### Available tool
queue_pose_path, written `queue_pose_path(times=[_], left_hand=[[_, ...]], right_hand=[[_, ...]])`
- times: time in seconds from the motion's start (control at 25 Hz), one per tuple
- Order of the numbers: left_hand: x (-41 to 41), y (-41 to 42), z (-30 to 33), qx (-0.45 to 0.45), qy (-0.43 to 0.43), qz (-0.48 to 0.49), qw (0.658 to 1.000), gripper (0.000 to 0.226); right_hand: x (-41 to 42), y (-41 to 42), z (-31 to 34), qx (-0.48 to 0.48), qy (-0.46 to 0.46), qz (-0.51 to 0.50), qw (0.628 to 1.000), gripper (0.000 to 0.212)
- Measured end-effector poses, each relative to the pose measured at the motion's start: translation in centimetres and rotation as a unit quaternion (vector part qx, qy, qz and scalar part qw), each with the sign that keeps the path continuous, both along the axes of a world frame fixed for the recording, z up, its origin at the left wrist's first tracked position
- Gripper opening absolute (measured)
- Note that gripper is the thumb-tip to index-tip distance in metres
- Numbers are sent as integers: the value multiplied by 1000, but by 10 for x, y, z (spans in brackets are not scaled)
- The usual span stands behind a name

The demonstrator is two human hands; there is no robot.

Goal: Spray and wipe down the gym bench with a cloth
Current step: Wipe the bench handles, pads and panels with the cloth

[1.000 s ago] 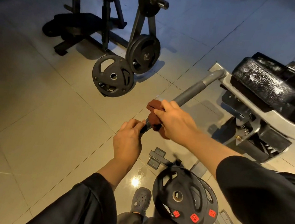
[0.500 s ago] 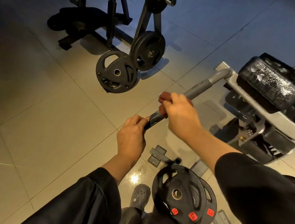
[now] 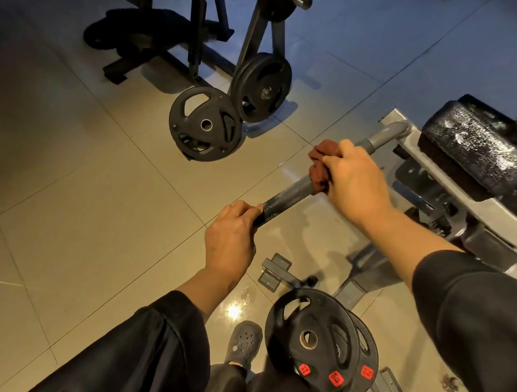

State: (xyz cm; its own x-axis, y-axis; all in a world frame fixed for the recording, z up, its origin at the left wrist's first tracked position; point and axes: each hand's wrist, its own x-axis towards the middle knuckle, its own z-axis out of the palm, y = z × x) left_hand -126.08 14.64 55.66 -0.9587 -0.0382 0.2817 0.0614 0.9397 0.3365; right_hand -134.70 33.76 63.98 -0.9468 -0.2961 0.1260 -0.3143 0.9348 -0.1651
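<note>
My right hand (image 3: 355, 178) grips the maroon cloth (image 3: 319, 167) around the handle bar (image 3: 287, 192), whose axis runs up-right from my left hand (image 3: 230, 241), clenched on its near end.

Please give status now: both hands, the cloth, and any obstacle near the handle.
Left hand grips handle end. Right hand holds cloth wrapped on handle, near bend. Weight plates below, apart; nothing blocks.

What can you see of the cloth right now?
The cloth is dark reddish-brown, soft and bunched into folds, looking like terry towel. The right hand grips it around the machine's handle bar, so much of it is hidden under the fingers; crumpled ends poke out above and below the hand. It sits partway along the bar, on its dark grip section, well apart from the left hand, which holds the bar's near end.
</note>
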Motion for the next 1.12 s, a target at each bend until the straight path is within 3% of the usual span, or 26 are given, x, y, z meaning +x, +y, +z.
queue_pose_path(times=[0.28,0.4,0.64,0.76,0.88,0.96,1.04,1.12], left_hand=[[0,-2,-2,-5,-2,-6,1000,32],[0,-4,-1,-3,7,-13,1000,27],[3,-1,-3,11,19,1,1000,33],[5,0,-1,25,28,-2,999,33],[10,-6,0,53,34,-18,998,35],[19,-11,-2,48,33,-2,998,40],[27,-15,-5,38,34,19,999,41],[31,-16,-4,53,42,23,997,40]], right_hand=[[46,-51,-21,5,-33,112,993,38],[35,-39,-6,22,-55,162,985,34],[9,-9,10,-9,-22,11,1000,17],[33,-40,-6,-58,-42,42,997,16],[53,-59,-25,-25,-35,101,994,33],[46,-51,-17,-21,-45,142,989,32],[34,-37,-3,-49,-72,123,989,27],[25,-26,6,-65,-37,59,995,28]])
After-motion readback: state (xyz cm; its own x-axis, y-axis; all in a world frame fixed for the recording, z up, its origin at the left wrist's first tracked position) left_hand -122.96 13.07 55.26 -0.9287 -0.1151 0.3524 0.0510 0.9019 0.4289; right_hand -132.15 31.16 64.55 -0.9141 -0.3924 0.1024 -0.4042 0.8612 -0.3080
